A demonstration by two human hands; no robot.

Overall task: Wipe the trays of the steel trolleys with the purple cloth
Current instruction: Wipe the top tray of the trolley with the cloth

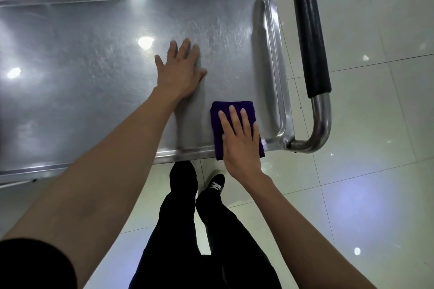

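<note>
Right hand (242, 141) flat, fingers spread, pressing folded purple cloth (234, 129) over tray's (94, 159) near rim by right corner. Left hand (180, 70) open, empty, braced mid-tray. Judging by position, wiping barely begun; most left.

cloth (231, 112) showing deep purple | tray (94, 54) gleaming scuffed silver steel | handle grip (310, 30) appearing black | floor tiles (375, 124) looking glossy pale cream | trousers (187, 230) showing black
</note>
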